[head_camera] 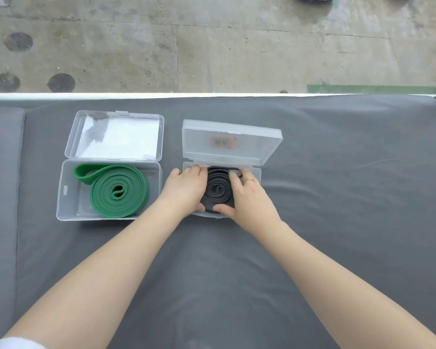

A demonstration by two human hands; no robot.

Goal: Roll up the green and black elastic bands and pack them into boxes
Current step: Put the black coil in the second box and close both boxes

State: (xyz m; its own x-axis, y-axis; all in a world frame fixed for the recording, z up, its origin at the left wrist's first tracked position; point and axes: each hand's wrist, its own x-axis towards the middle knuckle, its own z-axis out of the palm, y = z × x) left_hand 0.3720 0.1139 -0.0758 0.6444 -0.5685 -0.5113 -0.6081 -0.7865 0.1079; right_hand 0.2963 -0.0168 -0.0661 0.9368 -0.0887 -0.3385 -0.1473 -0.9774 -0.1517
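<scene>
A rolled green elastic band (pixel 118 191) lies in the left clear plastic box (pixel 68 197), one loop end sticking out toward the box's far left corner; that box's lid (pixel 116 134) lies open flat behind it. The rolled black elastic band (pixel 218 190) sits inside the right clear box (pixel 258 173), whose lid (pixel 229 144) stands half raised. My left hand (pixel 186 190) grips the black roll from its left side. On the roll's right side my right hand (pixel 247 197), wearing a gold ring, holds it too, thumb at the near edge.
Both boxes rest on a grey cloth-covered surface (pixel 337 197) with a white far edge (pixel 136 96). A grey cushion seam runs down the left (pixel 3 197). Beyond is a concrete floor (pixel 212 46) with dark round marks.
</scene>
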